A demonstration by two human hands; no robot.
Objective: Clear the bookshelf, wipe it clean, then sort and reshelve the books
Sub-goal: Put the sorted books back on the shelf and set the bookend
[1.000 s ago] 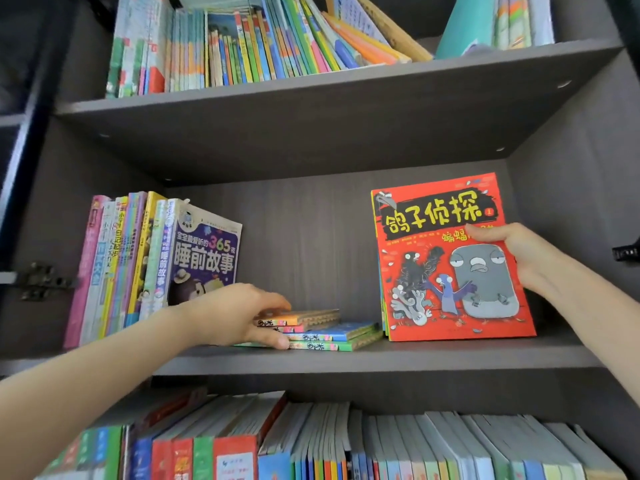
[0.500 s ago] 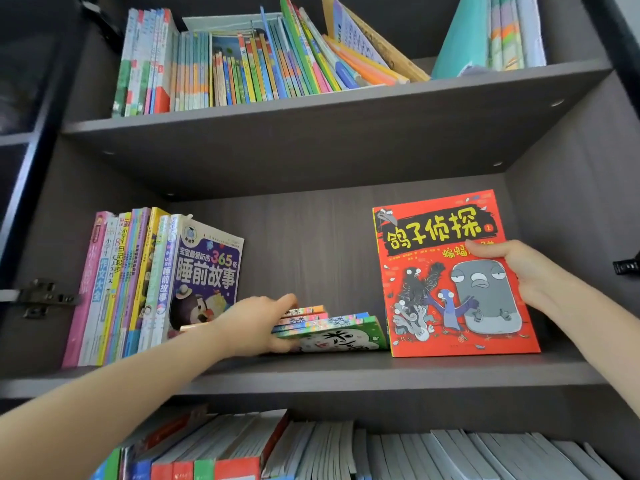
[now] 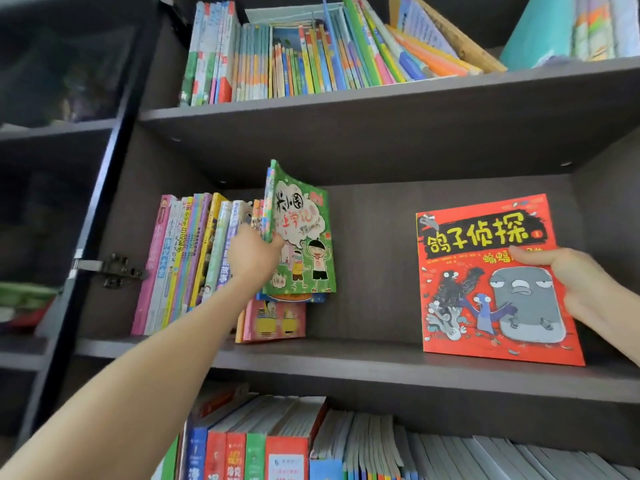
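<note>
Gripping green book [image 3: 302, 233], left hand [image 3: 254, 255]; right hand [image 3: 569, 284] holds red book [image 3: 485, 292], well apart.

Single wide-angle head view, close, forward toward the bookshelf [image 3: 346, 362].

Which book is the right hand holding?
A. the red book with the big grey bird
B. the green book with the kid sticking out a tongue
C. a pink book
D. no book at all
A. The right hand grips the edge of the red book with the grey bird, which stands on the shelf; the left hand holds the green book.
</note>
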